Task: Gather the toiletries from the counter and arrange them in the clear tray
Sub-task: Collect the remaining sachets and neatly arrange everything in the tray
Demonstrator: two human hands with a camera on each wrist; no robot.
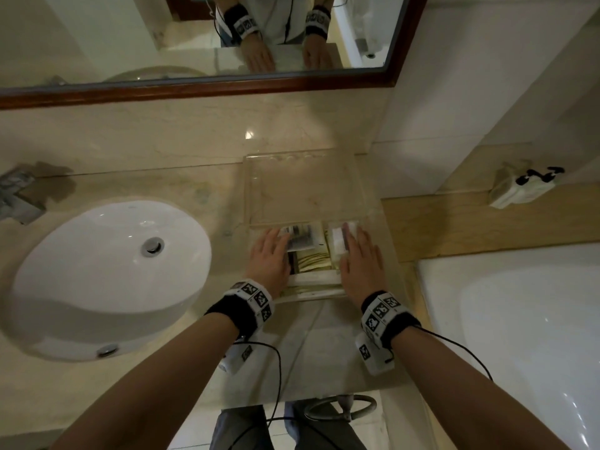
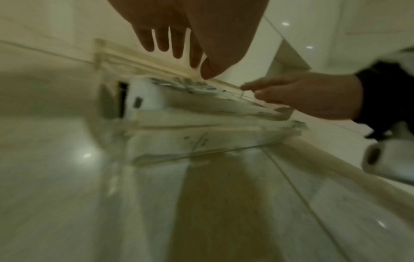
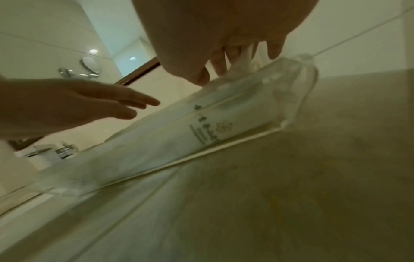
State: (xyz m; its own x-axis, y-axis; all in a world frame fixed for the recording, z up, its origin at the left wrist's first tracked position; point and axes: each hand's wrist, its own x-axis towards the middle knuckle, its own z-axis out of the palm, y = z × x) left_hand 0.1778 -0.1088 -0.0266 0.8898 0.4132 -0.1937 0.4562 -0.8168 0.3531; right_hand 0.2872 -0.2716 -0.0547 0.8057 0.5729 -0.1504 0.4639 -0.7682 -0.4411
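A clear tray (image 1: 303, 164) stands on the marble counter, its far half bare. In its near part lie several toiletry packets: one with dark print (image 1: 301, 238), a white one (image 1: 337, 239), a yellowish comb-like item (image 1: 316, 262) and a long white packet (image 1: 311, 281) along the front. My left hand (image 1: 272, 246) lies flat, fingers straight, on the left edge of the dark-print packet. My right hand (image 1: 354, 246) rests flat beside and on the white packet. In the right wrist view the fingertips (image 3: 220, 69) touch a printed white packet (image 3: 212, 124). The left wrist view shows straight fingers (image 2: 177, 46) above the packets (image 2: 179, 86).
A white sink (image 1: 110, 277) with a chrome faucet (image 1: 16, 196) lies to the left. A mirror (image 1: 194, 37) hangs behind. At the right are a white bathtub (image 1: 519, 336) and a ledge holding a white object with a black cord (image 1: 519, 186).
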